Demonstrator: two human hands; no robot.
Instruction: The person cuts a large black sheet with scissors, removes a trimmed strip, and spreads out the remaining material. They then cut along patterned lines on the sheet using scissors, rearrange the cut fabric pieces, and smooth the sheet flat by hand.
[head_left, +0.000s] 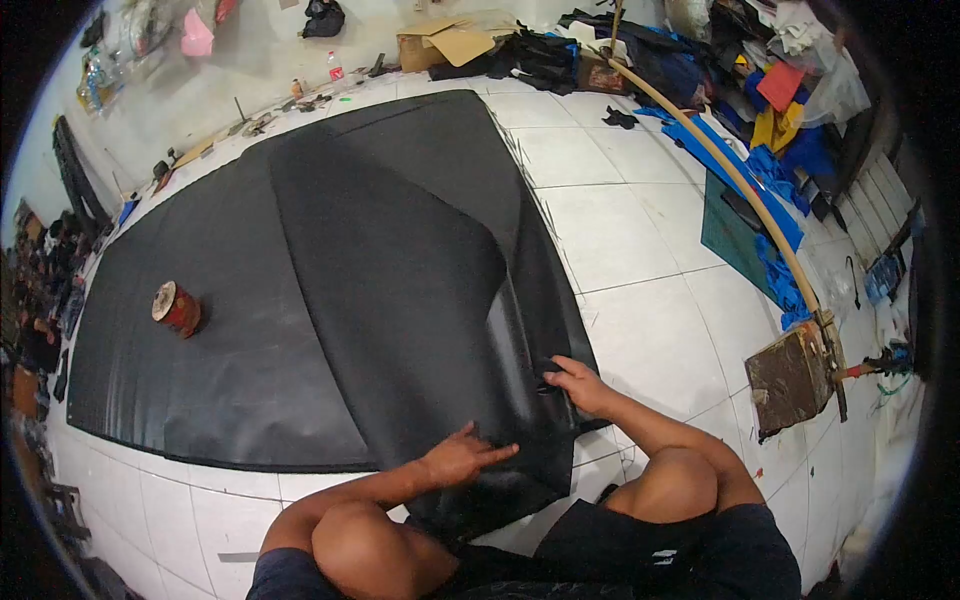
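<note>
A large black sheet (200,400) lies over the tiled floor, with a loose layer of black material (390,270) folded across its right part. My left hand (465,458) rests on the folded layer near my knees, its fingers spread and nothing in them. To the right, my right hand (572,385) is closed at the layer's right edge, around a small dark object with a loop, perhaps a handle; most of it is hidden by the fingers. A rusty red can (177,308) stands on the left part of the sheet.
White floor tiles (640,320) border the sheet on the right. Beyond them are a long curved pole (720,155), a green mat (735,240) and a worn brown block (790,380). Cardboard (455,40), dark cloth and bags line the far wall.
</note>
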